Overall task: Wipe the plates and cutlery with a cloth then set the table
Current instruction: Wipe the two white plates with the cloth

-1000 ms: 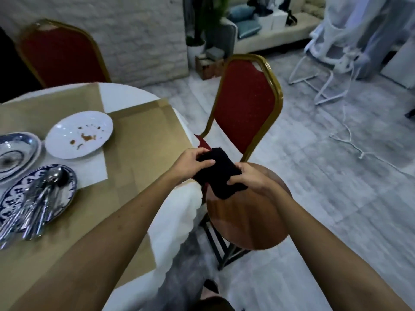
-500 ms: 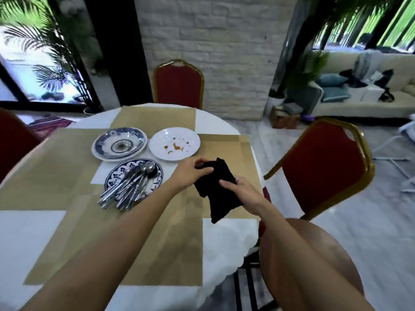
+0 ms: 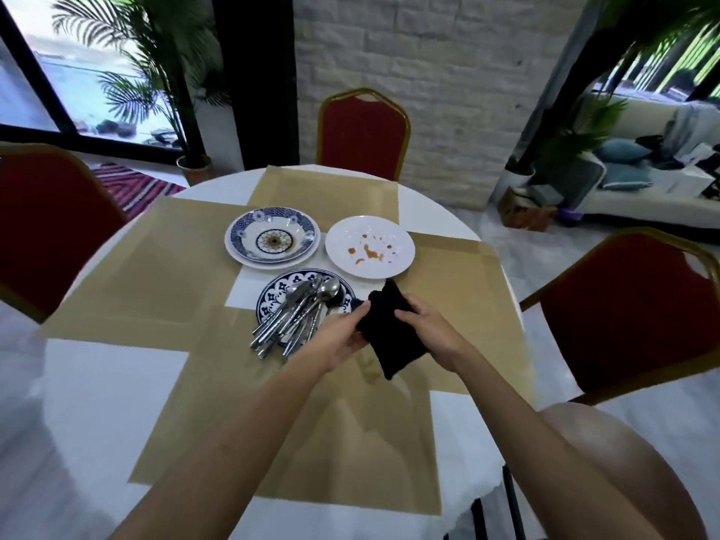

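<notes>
Round, tan-matted surface (image 3: 163, 267) carries stained white plate (image 3: 370, 247), patterned plates (image 3: 272, 237), and piled cutlery (image 3: 296, 317); left hand (image 3: 343, 337) and right hand (image 3: 428, 331) both grasp black cloth (image 3: 393, 329) above it.

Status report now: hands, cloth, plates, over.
Left hand and right hand both grip black cloth. White plate stained, not yet wiped. Cutlery heaped on blue patterned plate. Nothing blocks the plates.

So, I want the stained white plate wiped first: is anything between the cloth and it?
Nothing visible. The black cloth, gripped by the left hand and right hand, hangs just before the white plate; the cutlery lies off to its left.
</notes>
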A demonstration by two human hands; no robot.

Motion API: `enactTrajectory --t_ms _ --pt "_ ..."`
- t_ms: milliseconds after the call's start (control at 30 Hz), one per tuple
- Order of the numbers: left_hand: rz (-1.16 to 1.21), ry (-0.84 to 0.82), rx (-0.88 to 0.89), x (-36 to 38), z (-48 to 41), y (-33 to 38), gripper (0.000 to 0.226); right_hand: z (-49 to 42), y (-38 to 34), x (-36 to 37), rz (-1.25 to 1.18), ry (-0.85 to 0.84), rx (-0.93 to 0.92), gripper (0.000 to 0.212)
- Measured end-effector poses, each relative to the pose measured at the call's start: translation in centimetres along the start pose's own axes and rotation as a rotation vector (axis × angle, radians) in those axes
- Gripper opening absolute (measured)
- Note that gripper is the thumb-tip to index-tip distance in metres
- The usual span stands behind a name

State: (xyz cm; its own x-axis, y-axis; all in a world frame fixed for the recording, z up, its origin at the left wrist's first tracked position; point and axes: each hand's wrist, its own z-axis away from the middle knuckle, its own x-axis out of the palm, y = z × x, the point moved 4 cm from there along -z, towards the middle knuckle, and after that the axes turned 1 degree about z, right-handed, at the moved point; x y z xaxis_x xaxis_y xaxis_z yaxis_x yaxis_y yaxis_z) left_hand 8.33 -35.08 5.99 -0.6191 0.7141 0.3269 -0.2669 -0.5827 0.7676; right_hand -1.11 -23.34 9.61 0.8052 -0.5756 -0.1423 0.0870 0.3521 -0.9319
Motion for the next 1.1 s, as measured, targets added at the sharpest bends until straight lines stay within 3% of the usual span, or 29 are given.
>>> enactTrajectory --t_ms 233,367,500,633,833,1100 --pt "-0.386 -0.101 0.202 -4.4 -1.4 3.3 0.028 0.0 3.1 6.0 -0.503 0.002 0.293 0.035" --pt "-0.514 -0.167 0.192 -5.2 -1.4 3.5 0.026 0.0 4.4 8.5 -0.650 -0.038 0.313 0.033" --pt "-0.622 -0.077 0.221 -6.9 -2.2 3.4 0.022 -0.4 5.1 8.9 -0.596 0.032 0.346 0.026" --pt "-0.729 0.035 0.233 -8.1 -2.8 3.2 0.043 -1.8 5.2 8.4 -0.465 0.080 0.306 0.034" --pt "-0.807 0.204 0.304 -8.7 -3.5 4.5 0.033 -3.9 4.2 7.6 -0.382 0.063 0.234 0.031" --pt "-0.878 0.215 0.327 -8.0 -6.5 5.9 0.020 -6.8 4.3 5.4 -0.470 0.120 0.259 0.024"
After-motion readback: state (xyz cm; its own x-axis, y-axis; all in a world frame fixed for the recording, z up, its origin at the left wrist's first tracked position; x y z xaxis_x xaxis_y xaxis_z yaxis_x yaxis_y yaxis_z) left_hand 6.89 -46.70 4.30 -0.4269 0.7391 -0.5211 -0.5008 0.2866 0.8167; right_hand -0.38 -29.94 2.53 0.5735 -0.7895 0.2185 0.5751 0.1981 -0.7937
